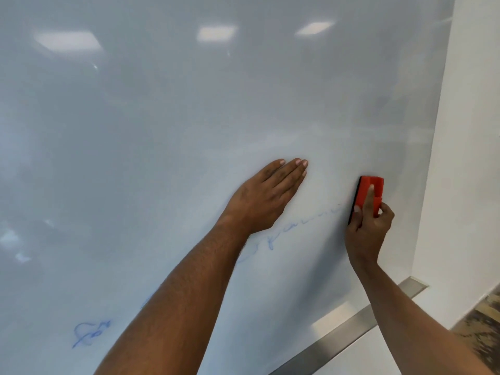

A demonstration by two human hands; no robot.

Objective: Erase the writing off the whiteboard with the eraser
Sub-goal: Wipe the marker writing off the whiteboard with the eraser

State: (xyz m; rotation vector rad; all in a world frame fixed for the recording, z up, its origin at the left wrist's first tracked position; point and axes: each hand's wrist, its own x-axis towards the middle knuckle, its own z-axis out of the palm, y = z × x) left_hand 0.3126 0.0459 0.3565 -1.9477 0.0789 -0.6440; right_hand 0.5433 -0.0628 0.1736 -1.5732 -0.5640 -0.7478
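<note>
A large glossy whiteboard (189, 109) fills most of the view. Faint blue handwriting (297, 226) runs across its lower part, partly hidden by my left forearm, with more blue marks (89, 334) at the lower left. My right hand (368, 228) grips a red eraser (369, 190) with a black felt edge, pressed against the board at the right end of the writing. My left hand (267, 196) lies flat on the board, fingers together, just above the writing and left of the eraser.
A metal strip (351, 328) runs along the board's bottom edge. A white wall (465, 158) borders the board on the right. Patterned floor (484, 328) shows at the lower right corner.
</note>
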